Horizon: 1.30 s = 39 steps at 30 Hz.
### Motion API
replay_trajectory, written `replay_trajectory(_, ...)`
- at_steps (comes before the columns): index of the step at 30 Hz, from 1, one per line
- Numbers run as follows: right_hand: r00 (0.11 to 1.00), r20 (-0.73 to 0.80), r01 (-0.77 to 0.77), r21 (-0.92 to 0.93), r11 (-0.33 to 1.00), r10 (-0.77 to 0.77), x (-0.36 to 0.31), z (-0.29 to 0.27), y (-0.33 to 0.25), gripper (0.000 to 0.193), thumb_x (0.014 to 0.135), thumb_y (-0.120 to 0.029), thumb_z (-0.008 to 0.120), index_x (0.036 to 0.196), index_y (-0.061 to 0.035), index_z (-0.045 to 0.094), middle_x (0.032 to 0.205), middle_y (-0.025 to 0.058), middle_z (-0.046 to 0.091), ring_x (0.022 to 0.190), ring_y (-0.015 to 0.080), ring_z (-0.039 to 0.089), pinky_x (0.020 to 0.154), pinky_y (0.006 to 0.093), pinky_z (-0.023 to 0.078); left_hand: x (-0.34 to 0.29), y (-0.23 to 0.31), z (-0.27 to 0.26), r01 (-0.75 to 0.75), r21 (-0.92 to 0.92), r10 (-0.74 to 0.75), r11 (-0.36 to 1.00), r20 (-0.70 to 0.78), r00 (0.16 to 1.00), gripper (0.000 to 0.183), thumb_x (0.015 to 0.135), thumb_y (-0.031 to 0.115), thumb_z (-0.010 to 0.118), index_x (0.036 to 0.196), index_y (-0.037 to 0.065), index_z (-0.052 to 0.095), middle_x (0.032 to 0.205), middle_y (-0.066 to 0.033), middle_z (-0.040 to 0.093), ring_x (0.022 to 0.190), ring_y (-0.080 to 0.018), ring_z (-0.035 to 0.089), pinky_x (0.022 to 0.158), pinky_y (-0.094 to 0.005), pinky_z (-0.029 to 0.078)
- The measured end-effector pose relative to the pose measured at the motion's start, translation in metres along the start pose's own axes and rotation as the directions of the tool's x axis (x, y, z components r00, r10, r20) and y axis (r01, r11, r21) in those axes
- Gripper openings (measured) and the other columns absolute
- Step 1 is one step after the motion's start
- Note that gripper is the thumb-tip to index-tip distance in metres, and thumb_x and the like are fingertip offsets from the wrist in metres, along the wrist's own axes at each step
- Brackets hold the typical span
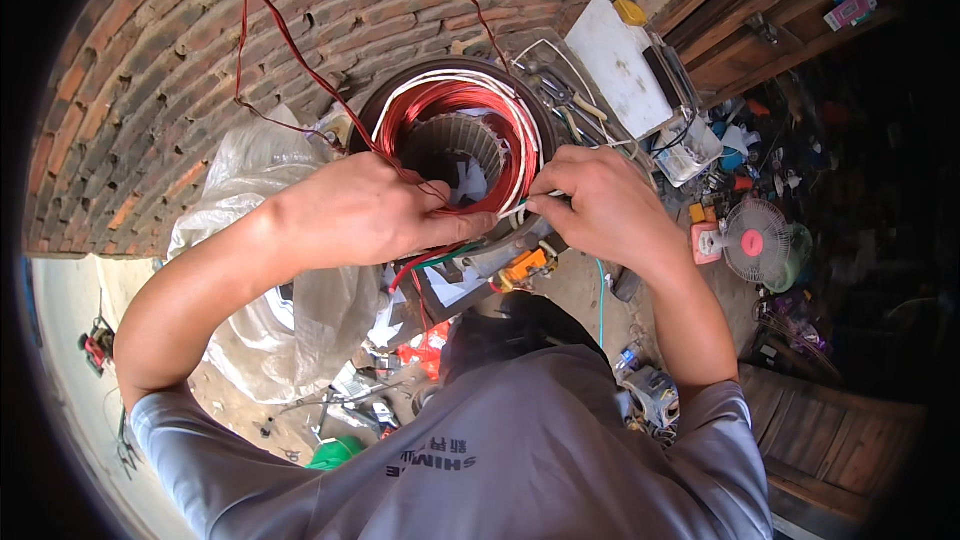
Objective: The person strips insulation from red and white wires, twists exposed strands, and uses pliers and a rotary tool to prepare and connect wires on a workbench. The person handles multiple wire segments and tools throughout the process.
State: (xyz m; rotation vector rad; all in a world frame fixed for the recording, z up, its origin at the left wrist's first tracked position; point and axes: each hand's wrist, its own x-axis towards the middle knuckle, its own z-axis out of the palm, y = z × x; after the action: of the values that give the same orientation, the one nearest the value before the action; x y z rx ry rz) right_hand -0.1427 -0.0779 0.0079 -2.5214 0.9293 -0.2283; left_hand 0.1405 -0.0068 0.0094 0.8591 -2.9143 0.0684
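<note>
A motor stator (548, 130) with a dark round housing stands in front of me. Its ring of red copper windings (403, 112) has white sleeving (455, 77) laid along the top. My left hand (375, 208) rests on the near left rim of the coil, fingers bent and closed, the index finger stretched along the near edge. What that hand grips is hidden. Opposite it, my right hand (592, 195) pinches the end of a thin white sleeved wire (517, 208) between thumb and index finger. Red and green leads (440, 258) hang below my left hand.
A brick wall (330, 15) rises behind. Pliers and other tools (570, 95) lie right of the stator, by a white board (618, 65). A fan (755, 240) stands farther right. Clear plastic sheeting (240, 180) drapes at the left. An orange tool (525, 265) lies near my body.
</note>
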Motion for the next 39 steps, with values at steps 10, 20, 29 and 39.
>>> replay_trajectory(10, 0.995, 0.095, -0.050, 0.160, 0.986, 0.035, -0.005, -0.041, 0.003, 0.019, 0.087, -0.015, 0.076, 0.101, -0.0011, 0.076, 0.098, 0.0169, 0.071, 0.101, 0.0409, 0.068, 0.089, 0.0486, 0.054, 0.018, 0.008, -0.010, 0.058, 0.112, -0.085, 0.992, 0.253, 0.964, 0.065, 0.093, 0.015, 0.055, 0.157, 0.031, 0.051, 0.082, -0.0017, 0.064, 0.062, -0.0211, 0.069, 0.053, -0.0344, 0.057)
replay_trajectory(20, 0.996, -0.087, 0.003, -0.053, 0.999, -0.008, -0.013, -0.009, 0.017, 0.009, 0.088, -0.011, 0.071, 0.092, -0.0039, 0.075, 0.097, 0.0130, 0.070, 0.101, 0.0364, 0.067, 0.090, 0.0479, 0.054, 0.033, 0.013, -0.008, 0.056, 0.173, -0.113, 0.983, 0.335, 0.935, 0.074, 0.095, 0.015, 0.055, 0.165, 0.034, 0.040, 0.078, -0.0047, 0.064, 0.057, -0.0225, 0.069, 0.049, -0.0385, 0.057)
replay_trajectory(29, 0.999, 0.014, -0.031, 0.056, 0.998, 0.030, -0.004, -0.016, 0.028, 0.014, 0.090, -0.009, 0.070, 0.099, -0.0025, 0.078, 0.097, 0.0155, 0.070, 0.104, 0.0376, 0.068, 0.093, 0.0489, 0.053, 0.043, 0.021, -0.013, 0.073, 0.199, -0.151, 0.977, 0.407, 0.901, 0.072, 0.093, 0.010, 0.058, 0.163, 0.019, 0.045, 0.077, -0.0090, 0.068, 0.062, -0.0204, 0.070, 0.054, -0.0347, 0.058)
replay_trajectory(39, 0.997, -0.035, 0.079, 0.088, 0.993, -0.076, -0.012, -0.036, 0.033, 0.022, 0.086, 0.002, 0.074, 0.108, -0.0024, 0.077, 0.099, 0.0148, 0.070, 0.098, 0.0375, 0.068, 0.086, 0.0443, 0.054, 0.044, 0.020, -0.012, 0.098, 0.156, -0.156, 0.983, 0.420, 0.894, 0.073, 0.094, 0.009, 0.057, 0.165, 0.018, 0.041, 0.080, -0.0104, 0.071, 0.065, -0.0234, 0.072, 0.057, -0.0363, 0.060)
